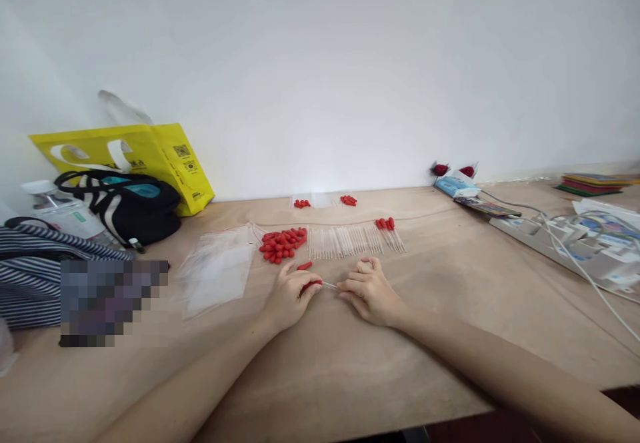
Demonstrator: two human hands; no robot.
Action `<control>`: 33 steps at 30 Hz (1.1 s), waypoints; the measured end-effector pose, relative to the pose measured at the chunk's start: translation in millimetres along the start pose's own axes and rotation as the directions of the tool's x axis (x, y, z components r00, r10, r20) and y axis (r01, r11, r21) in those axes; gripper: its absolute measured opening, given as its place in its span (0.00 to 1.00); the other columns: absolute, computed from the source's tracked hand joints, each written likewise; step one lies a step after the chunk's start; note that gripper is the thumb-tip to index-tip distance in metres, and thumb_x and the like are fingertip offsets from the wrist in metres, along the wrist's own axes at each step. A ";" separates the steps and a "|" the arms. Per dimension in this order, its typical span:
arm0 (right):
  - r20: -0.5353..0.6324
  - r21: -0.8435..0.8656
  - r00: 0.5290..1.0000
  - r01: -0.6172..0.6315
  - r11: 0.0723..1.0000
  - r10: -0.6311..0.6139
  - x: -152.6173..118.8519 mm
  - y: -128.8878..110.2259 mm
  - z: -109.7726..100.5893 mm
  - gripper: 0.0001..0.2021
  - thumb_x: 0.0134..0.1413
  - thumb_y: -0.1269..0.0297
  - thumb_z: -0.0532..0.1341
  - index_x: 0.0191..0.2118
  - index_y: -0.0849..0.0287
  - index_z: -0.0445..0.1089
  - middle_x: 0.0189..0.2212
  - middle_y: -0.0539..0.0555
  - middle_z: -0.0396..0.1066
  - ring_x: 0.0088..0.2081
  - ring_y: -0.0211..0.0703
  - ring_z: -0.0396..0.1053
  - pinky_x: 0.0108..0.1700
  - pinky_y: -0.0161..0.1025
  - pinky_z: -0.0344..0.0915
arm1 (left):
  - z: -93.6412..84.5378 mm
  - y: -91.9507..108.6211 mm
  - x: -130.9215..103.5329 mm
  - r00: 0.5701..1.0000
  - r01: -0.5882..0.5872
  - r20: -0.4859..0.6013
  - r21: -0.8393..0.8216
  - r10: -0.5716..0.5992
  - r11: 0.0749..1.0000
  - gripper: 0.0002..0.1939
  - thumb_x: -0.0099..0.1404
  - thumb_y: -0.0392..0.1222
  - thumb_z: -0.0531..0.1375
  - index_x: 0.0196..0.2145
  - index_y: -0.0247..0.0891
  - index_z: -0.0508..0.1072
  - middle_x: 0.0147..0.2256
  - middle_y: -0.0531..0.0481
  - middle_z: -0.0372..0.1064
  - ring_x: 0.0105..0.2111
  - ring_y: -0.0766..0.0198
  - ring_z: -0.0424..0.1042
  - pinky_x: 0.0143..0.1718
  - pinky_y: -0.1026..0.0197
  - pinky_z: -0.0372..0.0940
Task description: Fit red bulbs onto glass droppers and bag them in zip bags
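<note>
My left hand (295, 293) pinches a red rubber dropper bulb (313, 284) near the middle of the table. My right hand (369, 291) pinches a thin clear dropper tube (329, 285), whose other end meets the bulb. How far the tube sits inside the bulb is hidden by my fingers. Just beyond my left hand lies a loose red bulb (305, 266), and behind it a pile of red bulbs (283, 245). A row of bare clear tubes (345, 241) lies to the right of the pile. At the row's right end are several tubes with red bulbs (390, 230) on them.
Clear plastic bags (225, 266) lie left of the pile. Two small groups of red pieces (349, 200) rest near the wall. A yellow bag (170, 163), a black bag (145, 210) and a striped bag (35, 273) stand left. Power strips (550, 243) with cables lie right.
</note>
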State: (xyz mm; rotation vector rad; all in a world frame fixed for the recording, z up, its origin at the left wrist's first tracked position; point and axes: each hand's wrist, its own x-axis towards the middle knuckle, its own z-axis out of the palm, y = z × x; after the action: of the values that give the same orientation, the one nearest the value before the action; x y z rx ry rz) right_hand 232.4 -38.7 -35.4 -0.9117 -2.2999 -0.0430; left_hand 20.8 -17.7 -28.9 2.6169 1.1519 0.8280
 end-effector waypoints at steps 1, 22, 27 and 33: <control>-0.011 -0.006 1.000 0.022 1.000 -0.022 -0.2 1.4 -0.5 0.07 0.54 0.67 0.55 0.32 0.58 0.70 0.24 0.49 0.68 0.33 0.38 0.59 0.47 0.45 0.43 | -0.6 0.7 -0.5 1.000 -0.018 0.000 0.005 0.018 1.000 0.08 0.63 0.39 0.51 0.32 0.40 0.70 0.32 0.53 0.73 0.35 0.62 0.71 0.52 0.45 0.47; 0.018 -0.050 0.999 0.030 0.998 -0.029 1.2 -5.3 -0.8 0.10 0.54 0.70 0.50 0.32 0.59 0.69 0.25 0.52 0.67 0.32 0.40 0.57 0.42 0.44 0.45 | -3.1 12.3 -1.7 0.971 -0.239 -0.006 0.076 0.240 0.968 0.08 0.63 0.39 0.50 0.32 0.39 0.69 0.28 0.51 0.72 0.32 0.64 0.70 0.50 0.50 0.53; 0.033 0.021 0.999 -0.004 1.000 0.003 2.6 -5.7 3.0 0.11 0.56 0.70 0.49 0.31 0.61 0.68 0.24 0.52 0.67 0.32 0.39 0.57 0.41 0.42 0.45 | -3.7 12.5 -1.2 0.968 -0.248 -0.009 0.076 0.250 0.966 0.08 0.63 0.38 0.51 0.32 0.38 0.69 0.27 0.51 0.71 0.31 0.64 0.69 0.50 0.51 0.53; 0.076 0.071 0.997 -0.005 0.997 0.000 6.4 0.5 1.3 0.11 0.57 0.69 0.49 0.31 0.60 0.68 0.25 0.51 0.68 0.32 0.38 0.57 0.42 0.42 0.45 | -4.0 12.4 -0.8 0.970 -0.244 -0.005 0.073 0.245 0.967 0.08 0.62 0.38 0.51 0.32 0.38 0.69 0.28 0.52 0.72 0.32 0.64 0.69 0.50 0.51 0.52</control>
State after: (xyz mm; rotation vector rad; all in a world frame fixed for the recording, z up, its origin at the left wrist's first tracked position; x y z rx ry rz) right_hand 228.5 -34.2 -32.8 -0.8935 -2.3543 0.0750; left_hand 26.0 -27.1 -21.5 2.8577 0.8876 0.8644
